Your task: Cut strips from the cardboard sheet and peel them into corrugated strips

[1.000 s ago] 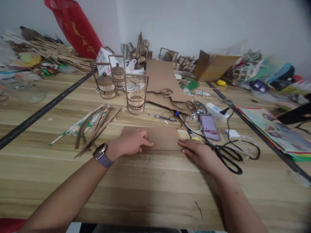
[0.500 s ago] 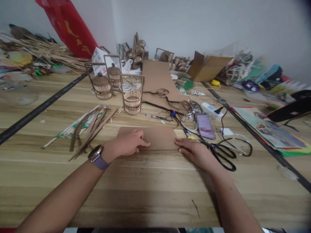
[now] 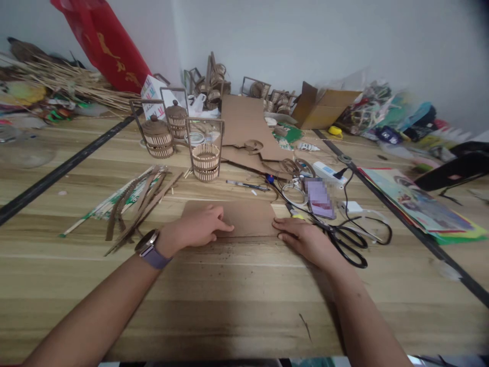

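A flat brown cardboard piece (image 3: 248, 216) lies on the wooden table in front of me. My left hand (image 3: 202, 225) rests on its left part, the index finger stretched over the surface and the thumb apart from it near the lower edge. The other fingers are partly hidden. At the right end, my right hand (image 3: 301, 235) touches the cardboard's edge with its fingers extended, the thumb held slightly apart below. Just right of that hand lie scissors (image 3: 347, 239) with black handles. Dark crumbs are scattered below the cardboard.
Brown and green-white strips (image 3: 133, 204) lie at left. Behind stand a small open wooden bucket (image 3: 206, 162) and two lidded ones. A pen (image 3: 246, 185), a phone (image 3: 320, 199), cables and a power strip (image 3: 329, 173) lie toward the right. Larger cardboard (image 3: 242, 120) sits further back.
The whole view has shifted slightly, so things appear a little further left. Both hands keep nearly the same places on the cardboard.
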`<control>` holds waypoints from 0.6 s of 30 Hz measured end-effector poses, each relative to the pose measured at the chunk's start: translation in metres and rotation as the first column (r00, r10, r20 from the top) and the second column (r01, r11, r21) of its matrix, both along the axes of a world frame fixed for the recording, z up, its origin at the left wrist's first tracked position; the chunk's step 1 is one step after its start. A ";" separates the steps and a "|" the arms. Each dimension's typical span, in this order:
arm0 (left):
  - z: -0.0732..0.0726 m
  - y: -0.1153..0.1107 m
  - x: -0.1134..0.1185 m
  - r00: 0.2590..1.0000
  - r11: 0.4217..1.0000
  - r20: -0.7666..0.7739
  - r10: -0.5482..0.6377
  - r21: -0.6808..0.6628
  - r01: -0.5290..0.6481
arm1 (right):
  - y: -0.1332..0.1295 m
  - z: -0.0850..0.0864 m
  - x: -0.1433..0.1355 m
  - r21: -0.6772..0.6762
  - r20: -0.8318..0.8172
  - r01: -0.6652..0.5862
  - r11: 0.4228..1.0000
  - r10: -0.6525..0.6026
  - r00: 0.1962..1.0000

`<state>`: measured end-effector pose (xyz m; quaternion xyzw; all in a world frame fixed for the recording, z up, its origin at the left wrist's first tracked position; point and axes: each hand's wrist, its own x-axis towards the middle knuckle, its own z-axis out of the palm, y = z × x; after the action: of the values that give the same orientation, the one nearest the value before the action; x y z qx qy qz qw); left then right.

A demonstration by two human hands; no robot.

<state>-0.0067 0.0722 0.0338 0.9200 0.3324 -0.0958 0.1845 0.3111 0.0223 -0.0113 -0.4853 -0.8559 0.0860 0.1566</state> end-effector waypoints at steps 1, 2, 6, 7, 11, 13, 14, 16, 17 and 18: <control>0.001 0.000 0.000 1.000 1.000 -0.002 0.001 -0.001 -0.001 | 0.000 0.000 0.000 0.001 -0.005 -0.001 1.000 0.001 1.000; 0.001 0.000 0.000 1.000 1.000 -0.004 0.000 -0.002 0.000 | 0.000 -0.001 0.000 0.001 -0.012 -0.002 1.000 0.002 1.000; 0.000 0.001 0.000 1.000 1.000 -0.005 -0.001 -0.005 0.001 | 0.001 -0.004 0.002 0.001 -0.047 -0.005 1.000 0.005 0.999; -0.001 0.001 -0.001 1.000 1.000 -0.003 -0.004 -0.005 0.004 | 0.001 -0.005 0.003 0.001 -0.053 -0.005 1.000 0.005 0.999; -0.004 0.002 -0.003 0.999 0.999 0.025 -0.030 0.020 0.029 | 0.002 -0.007 0.004 -0.001 -0.065 -0.009 1.000 0.009 0.998; -0.004 0.003 -0.002 0.999 0.999 0.031 -0.026 0.028 0.025 | 0.002 -0.007 0.004 -0.001 -0.073 -0.010 1.000 0.010 0.997; -0.004 0.003 -0.001 0.999 1.000 0.031 -0.015 0.028 0.014 | 0.002 -0.008 0.004 0.002 -0.076 -0.010 1.000 0.010 0.997; -0.003 0.005 0.002 1.000 1.000 0.031 -0.001 0.023 0.000 | 0.003 -0.008 0.004 0.004 -0.074 -0.011 1.000 0.011 0.997; -0.003 0.007 0.004 1.000 1.000 0.031 -0.004 0.018 0.003 | 0.003 -0.007 0.004 0.003 -0.070 -0.013 1.000 0.013 0.997; -0.002 0.009 0.006 1.000 1.000 0.028 -0.013 0.011 0.013 | 0.003 -0.007 0.004 0.001 -0.065 -0.016 1.000 0.016 0.998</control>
<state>-0.0009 0.0810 0.0313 0.9243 0.3243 -0.0824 0.1836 0.3155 0.0256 -0.0187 -0.4754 -0.8542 0.1027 0.1835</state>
